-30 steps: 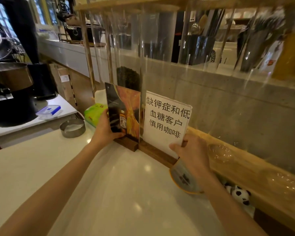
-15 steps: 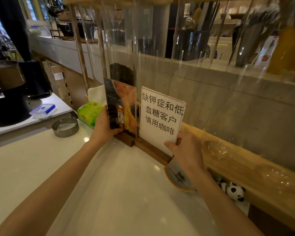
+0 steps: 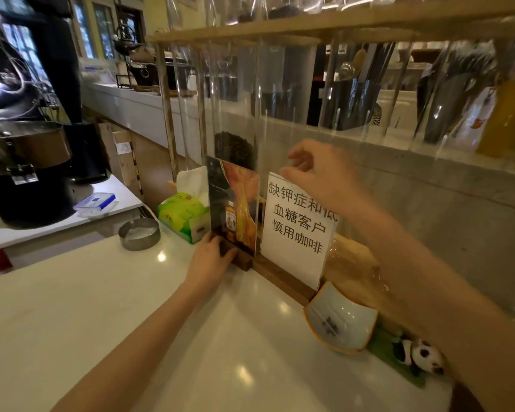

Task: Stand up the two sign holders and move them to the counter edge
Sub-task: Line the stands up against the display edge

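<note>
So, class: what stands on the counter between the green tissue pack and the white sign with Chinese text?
The head view shows the picture sign holder standing upright between the green tissue pack and the white sign, left hand at its wooden base.

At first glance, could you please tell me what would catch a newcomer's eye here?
Two upright sign holders at the counter's far edge: a white Chinese-text sign and, left of it, a dark-orange drink picture. The right hand is at the white sign's top, the left hand at the picture's wooden base.
</note>
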The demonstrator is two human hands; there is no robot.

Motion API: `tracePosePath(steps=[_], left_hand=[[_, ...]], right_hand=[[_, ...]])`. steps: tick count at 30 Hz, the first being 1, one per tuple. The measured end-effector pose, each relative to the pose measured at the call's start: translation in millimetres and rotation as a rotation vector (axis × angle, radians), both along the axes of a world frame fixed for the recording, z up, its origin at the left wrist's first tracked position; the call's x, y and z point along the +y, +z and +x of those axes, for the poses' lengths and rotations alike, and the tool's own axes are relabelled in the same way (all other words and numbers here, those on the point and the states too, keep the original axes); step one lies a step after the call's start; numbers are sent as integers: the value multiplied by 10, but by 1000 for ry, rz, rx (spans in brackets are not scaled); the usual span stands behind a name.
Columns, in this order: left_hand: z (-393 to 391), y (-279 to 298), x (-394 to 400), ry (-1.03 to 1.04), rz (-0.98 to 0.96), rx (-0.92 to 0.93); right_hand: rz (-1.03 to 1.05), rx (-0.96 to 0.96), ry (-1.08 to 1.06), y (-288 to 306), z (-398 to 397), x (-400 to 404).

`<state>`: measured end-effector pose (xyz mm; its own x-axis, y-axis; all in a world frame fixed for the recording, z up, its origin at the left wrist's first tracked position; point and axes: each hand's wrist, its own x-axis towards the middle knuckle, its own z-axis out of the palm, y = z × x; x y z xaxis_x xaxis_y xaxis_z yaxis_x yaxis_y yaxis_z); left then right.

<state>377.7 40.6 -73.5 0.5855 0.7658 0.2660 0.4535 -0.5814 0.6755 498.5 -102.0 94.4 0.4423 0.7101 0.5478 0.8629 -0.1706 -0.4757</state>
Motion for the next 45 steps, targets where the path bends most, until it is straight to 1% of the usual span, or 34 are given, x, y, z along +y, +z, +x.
tracePosePath(steps=[3,5,8,10,15,27,36,39,41,43,45], left_hand=[[-16,-8,-11,33,-13,-39],[-14,1,-23,39,-27,-48],[1,16,-36,41,-46,-44],[4,23,-39,47,-71,-40],[18,16,-49,65,-105,-47],[101,16,-35,45,-109,-36],[150,1,-20,40,-125,-33],[152,16,-36,27,-122,-3],[149,17,-52,3,-110,35],[137,19,-99,-31,-82,93],[118,16,-162,-72,-26,124]], right_hand=[[-160,-142,122,167,-20,339],[-245,-208,157,196,-44,543],[-370,-185,179,170,-55,774],[-416,-163,188,126,-39,865],[-383,-163,170,75,-32,932],[-390,-143,152,81,32,957],[-356,-130,141,43,57,948],[-393,-138,147,70,48,914],[-423,-105,144,115,45,851],[-404,-41,127,160,66,747],[-385,-30,115,187,94,604]])
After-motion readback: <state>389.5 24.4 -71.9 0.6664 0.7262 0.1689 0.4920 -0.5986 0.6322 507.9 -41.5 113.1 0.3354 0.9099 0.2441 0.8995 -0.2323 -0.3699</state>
